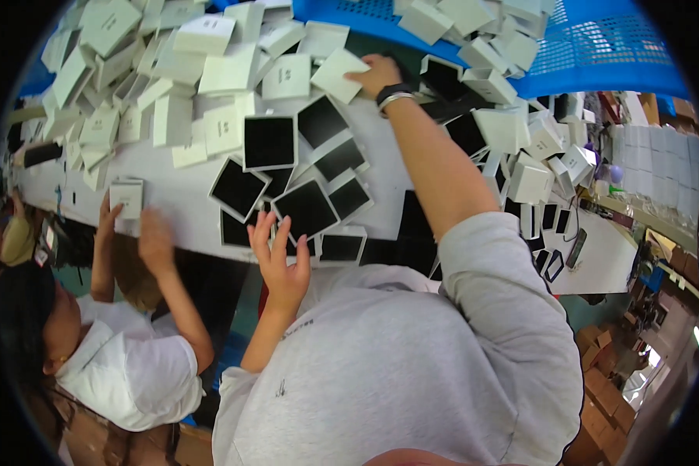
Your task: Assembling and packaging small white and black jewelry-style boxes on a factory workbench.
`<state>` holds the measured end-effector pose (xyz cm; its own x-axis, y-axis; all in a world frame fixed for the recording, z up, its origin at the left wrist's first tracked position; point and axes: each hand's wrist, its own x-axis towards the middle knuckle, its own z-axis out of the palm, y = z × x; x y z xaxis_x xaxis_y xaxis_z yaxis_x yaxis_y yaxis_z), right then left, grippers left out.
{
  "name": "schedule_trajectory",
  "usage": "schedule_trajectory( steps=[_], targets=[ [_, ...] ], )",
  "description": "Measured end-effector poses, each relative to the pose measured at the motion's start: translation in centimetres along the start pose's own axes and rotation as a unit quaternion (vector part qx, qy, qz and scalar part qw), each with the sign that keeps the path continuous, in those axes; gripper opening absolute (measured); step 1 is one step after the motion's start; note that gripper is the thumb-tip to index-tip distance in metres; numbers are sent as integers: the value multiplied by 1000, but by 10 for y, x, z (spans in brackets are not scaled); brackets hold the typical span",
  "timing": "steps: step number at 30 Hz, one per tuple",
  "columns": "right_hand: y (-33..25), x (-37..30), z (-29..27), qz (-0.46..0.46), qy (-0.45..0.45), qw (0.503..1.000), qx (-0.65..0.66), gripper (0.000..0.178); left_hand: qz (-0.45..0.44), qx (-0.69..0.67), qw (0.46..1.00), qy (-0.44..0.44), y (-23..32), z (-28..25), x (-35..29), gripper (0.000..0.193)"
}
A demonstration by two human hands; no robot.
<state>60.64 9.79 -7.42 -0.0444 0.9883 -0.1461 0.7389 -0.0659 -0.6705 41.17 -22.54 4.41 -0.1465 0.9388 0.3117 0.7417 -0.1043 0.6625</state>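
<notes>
My right hand (378,75) reaches far across the table and grips the edge of a small white cardboard box (339,76), thumb on its near face. A dark band and a light bracelet circle that wrist. Near the table's front edge, my left hand (283,264) is raised with fingers spread and nothing in it. Just beyond it lie several white box halves with black insides, among them one tilted box half (306,208) close to my fingertips and another box half (270,143) further back.
White boxes (171,54) heap up at the far left, and more boxes (532,147) pile at the right. Blue plastic crates (598,46) stand behind. At my left, a co-worker's hands hold a white box (126,197). Small black-and-white pieces (553,266) lie at the right end.
</notes>
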Motion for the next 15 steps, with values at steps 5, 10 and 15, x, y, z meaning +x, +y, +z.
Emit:
schedule_trajectory(
  steps=[5,10,15],
  targets=[
    [-29,-129,-67,-165,59,951,254,37,-241,-534,803,-106,19,-1,0,60],
    [-34,-305,-110,-380,-218,889,130,28,-413,-623,619,-242,37,17,3,51],
    [26,-373,-112,-163,-207,921,288,27,-376,-479,705,-364,31,46,-29,56]
  ],
)
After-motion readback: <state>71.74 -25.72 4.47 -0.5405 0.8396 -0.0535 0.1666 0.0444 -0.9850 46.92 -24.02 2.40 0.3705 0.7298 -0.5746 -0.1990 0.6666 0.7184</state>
